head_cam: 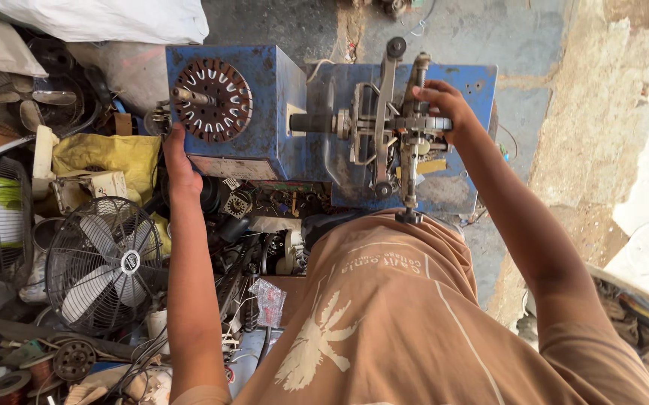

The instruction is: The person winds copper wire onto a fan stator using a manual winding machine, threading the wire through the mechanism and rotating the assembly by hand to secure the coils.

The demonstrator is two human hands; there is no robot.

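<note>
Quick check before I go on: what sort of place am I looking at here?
Probably a small fan or motor repair workshop. A blue winding machine carries a slotted motor core, caged fans lie heaped on the left, and wire spools sit among scrap.

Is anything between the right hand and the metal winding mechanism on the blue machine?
Nothing visible. The right hand already rests on the winding mechanism; the left hand touches the blue machine beside the stator core.

Both arms outstretched, left hand [180,166] and right hand [444,105] curled.
</note>
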